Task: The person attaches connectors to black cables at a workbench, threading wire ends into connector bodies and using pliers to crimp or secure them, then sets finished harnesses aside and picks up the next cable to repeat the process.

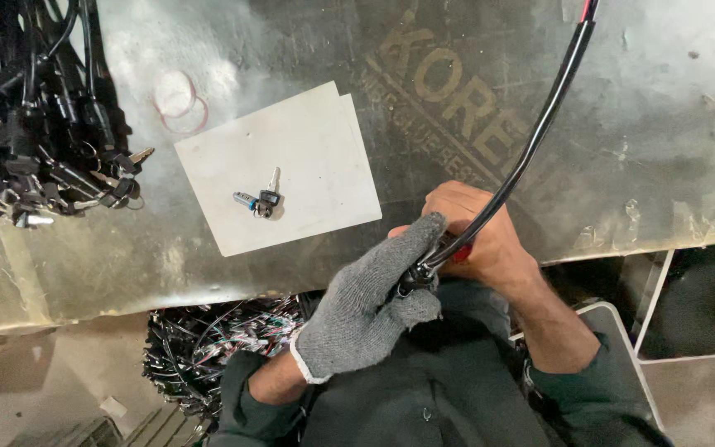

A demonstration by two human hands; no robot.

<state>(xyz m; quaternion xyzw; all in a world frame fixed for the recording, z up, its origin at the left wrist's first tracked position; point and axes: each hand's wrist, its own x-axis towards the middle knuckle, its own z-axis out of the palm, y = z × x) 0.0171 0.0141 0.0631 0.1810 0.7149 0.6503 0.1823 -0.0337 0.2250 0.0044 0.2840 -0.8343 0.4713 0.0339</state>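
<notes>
Black sheathed cable (531,136) arcs over the grey tabletop (655,124) down into both hands at its near edge. Gloved left hand (366,302) wraps its fingers about the cable's end; bare right hand (477,236) curls fingers closed behind. Best keep the grip near the end. Lock cylinder with key (258,201) lies on white paper (316,157).

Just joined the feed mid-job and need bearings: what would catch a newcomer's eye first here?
At lower centre, the left hand in a grey knit glove and the bare right hand close together on the end of a black cable that arcs to the top edge. Left of them, a small lock cylinder with key lies on a white sheet. A heap of black cables with keys fills the top left corner.
</notes>
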